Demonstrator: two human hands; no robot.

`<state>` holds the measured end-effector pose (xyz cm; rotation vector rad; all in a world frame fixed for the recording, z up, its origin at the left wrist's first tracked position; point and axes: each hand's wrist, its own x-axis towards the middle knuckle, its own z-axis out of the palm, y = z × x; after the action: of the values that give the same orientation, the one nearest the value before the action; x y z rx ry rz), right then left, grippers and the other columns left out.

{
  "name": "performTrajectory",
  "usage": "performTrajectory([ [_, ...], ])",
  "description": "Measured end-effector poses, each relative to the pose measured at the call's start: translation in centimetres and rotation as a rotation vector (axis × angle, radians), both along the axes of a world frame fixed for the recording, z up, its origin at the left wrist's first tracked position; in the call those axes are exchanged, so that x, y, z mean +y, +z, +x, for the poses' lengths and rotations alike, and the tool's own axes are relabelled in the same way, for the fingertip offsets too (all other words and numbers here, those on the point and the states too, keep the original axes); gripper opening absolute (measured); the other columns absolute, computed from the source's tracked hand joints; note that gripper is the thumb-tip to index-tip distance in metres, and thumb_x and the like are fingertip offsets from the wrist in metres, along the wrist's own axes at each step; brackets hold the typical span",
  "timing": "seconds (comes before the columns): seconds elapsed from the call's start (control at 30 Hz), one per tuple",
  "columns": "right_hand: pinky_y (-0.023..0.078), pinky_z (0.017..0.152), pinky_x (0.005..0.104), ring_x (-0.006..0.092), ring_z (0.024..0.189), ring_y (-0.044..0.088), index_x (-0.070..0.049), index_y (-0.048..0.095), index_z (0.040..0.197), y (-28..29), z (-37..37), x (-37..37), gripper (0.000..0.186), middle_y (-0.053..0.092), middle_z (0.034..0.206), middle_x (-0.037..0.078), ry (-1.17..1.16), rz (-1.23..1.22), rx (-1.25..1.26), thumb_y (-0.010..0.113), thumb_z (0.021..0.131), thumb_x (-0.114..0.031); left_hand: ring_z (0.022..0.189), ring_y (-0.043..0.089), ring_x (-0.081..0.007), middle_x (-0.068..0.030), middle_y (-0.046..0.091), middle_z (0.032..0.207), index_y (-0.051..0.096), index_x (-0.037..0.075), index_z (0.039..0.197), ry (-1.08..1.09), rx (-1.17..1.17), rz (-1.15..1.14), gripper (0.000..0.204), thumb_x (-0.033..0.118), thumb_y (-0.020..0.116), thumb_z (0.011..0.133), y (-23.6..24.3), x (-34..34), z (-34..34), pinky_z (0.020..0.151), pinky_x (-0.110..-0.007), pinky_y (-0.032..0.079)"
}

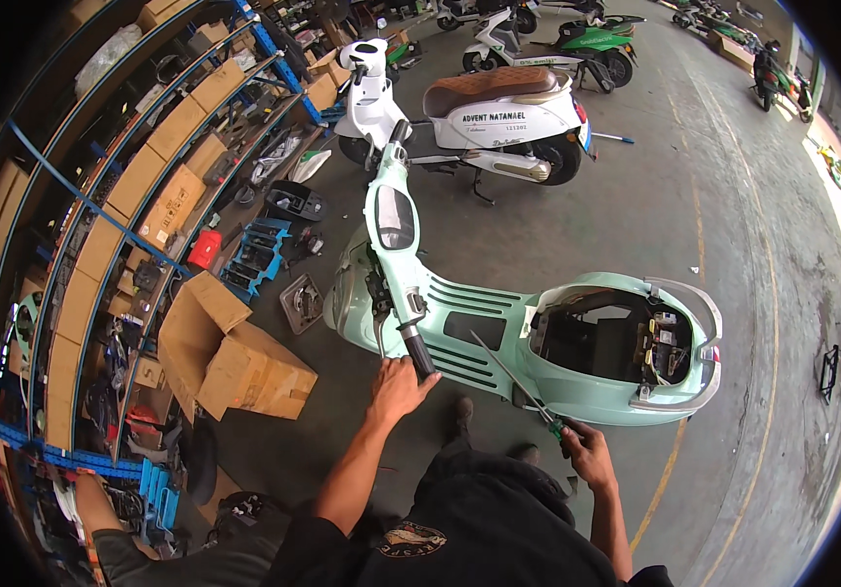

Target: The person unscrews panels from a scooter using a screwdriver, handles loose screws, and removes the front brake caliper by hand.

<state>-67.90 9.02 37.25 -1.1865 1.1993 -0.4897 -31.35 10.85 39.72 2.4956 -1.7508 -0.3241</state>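
Observation:
A pale green scooter point(479, 357) stands before me, its seat off and its rear compartment point(587, 342) uncovered, with wiring and parts inside. My left hand point(399, 391) is closed around the end of the black handlebar grip point(420, 354), close to the brake lever point(379, 333). In my right hand point(589, 455) is a screwdriver point(523, 386), held by its green handle. Its long shaft points up and left, across the scooter's side toward the footboard point(474, 328). The palm side of each hand is hidden.
A white scooter point(508, 122) with a brown seat stands beyond. An opened cardboard box point(254, 367), a tray of small parts point(301, 301) and a blue toolbox point(256, 252) lie left, beside loaded shelves point(97, 249). Another person's arm point(97, 504) shows at lower left.

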Motion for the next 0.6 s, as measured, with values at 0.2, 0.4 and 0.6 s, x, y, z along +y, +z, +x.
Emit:
performTrajectory([
  [0.2,0.036,0.054,0.0232,0.0063,0.061,0.043,0.005,0.053,0.132,2.2,-0.1,-2.6,0.042,0.053,0.072,-0.001,-0.181,-0.166,-0.085,0.057,0.098,-0.021,0.087,0.063,-0.0436,-0.0257,0.066,0.082,0.065,-0.008,0.08,-0.074,0.243,0.134,0.052,0.04,0.053,0.094,0.4,-6.3,-3.4,0.078,-0.048,0.049],
  [0.4,0.027,0.049,0.022,0.0039,0.058,0.036,-0.001,0.053,0.134,6.7,-1.1,-0.9,0.044,0.051,0.073,-0.003,-0.193,-0.124,-0.206,0.059,0.097,-0.024,0.068,0.044,-0.0086,-0.0069,0.058,0.093,0.062,-0.004,0.107,0.308,1.98,-0.412,0.027,0.003,0.041,0.092,0.9,-4.7,0.0,0.058,-0.023,0.038],
  [0.6,0.033,0.05,0.0201,0.0053,0.061,0.045,0.004,0.051,0.134,6.1,-0.3,2.4,0.056,0.055,0.074,0.0,-0.043,-0.121,-0.287,0.064,0.093,-0.032,0.066,0.049,-0.0092,-0.0083,0.064,0.095,0.06,0.001,0.119,0.274,1.906,-0.467,0.025,0.014,0.049,0.1,1.3,-4.7,-1.0,0.054,-0.024,0.041],
])
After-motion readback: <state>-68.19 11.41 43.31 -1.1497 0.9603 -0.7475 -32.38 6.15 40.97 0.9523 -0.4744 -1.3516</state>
